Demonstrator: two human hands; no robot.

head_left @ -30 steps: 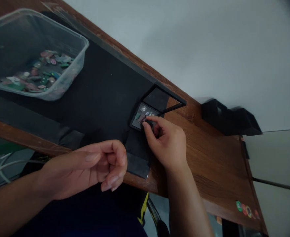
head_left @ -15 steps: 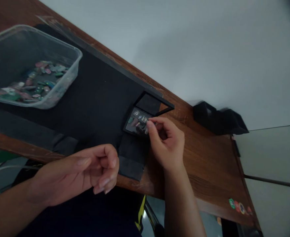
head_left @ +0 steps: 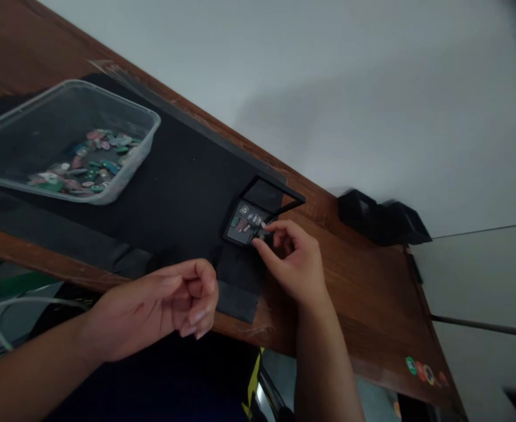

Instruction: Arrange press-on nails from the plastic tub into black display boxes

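A small black case (head_left: pixel 239 235) lies on the black mat with its framed, see-through lid (head_left: pixel 291 202) tilted up. Several small polished stones (head_left: pixel 243 224), pale, green and brownish, sit inside it. At the case's right end is my right hand (head_left: pixel 295 255), thumb and index finger parted over the stones there; no stone shows clearly between the tips. My left hand (head_left: pixel 165 308) hovers palm up near the table's front edge, fingers loosely curled and holding nothing. A clear plastic tub (head_left: pixel 141 161) of many similar stones (head_left: pixel 93 167) stands at the left.
The black mat (head_left: pixel 183 193) covers much of the wooden table (head_left: pixel 350 287). Two black bins (head_left: pixel 379 217) stand by the white wall at the back right. Round coloured stickers (head_left: pixel 420 370) are near the right front edge. A white cable (head_left: pixel 24 300) hangs below the table at the left.
My right thumb and index finger, close together before, are now apart, the thumb lower along the case. The view has shifted slightly; my left hand keeps its curled pose.
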